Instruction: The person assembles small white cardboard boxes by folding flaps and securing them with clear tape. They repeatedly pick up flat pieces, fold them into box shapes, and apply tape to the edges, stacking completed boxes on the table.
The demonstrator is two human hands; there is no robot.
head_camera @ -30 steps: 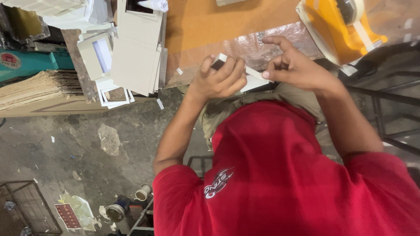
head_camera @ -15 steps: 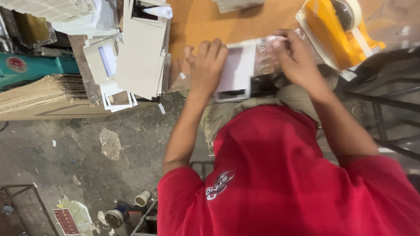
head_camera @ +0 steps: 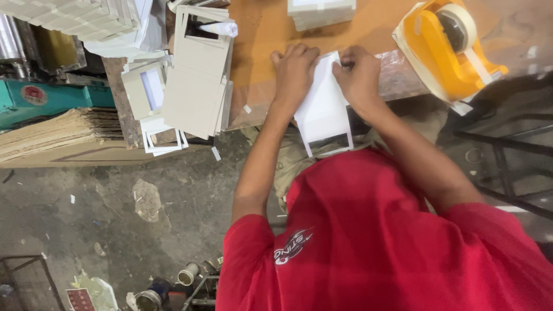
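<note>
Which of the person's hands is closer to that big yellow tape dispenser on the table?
The right hand. It presses the white folded card just beside the yellow plastic tape dispenser; the left hand lies across the card, farther away.

White card frame (head_camera: 324, 109): matt, smooth paperboard with a cut window. Desk (head_camera: 262, 34): orange-brown board, dull and scuffed, its near edge wrapped in crinkled glossy film. Tape dispenser (head_camera: 440, 49) at the desk's right edge: glossy yellow plastic. Grey board stack (head_camera: 196, 86) at the left edge: matt card. Floor (head_camera: 115, 196): rough, stained concrete.
</note>
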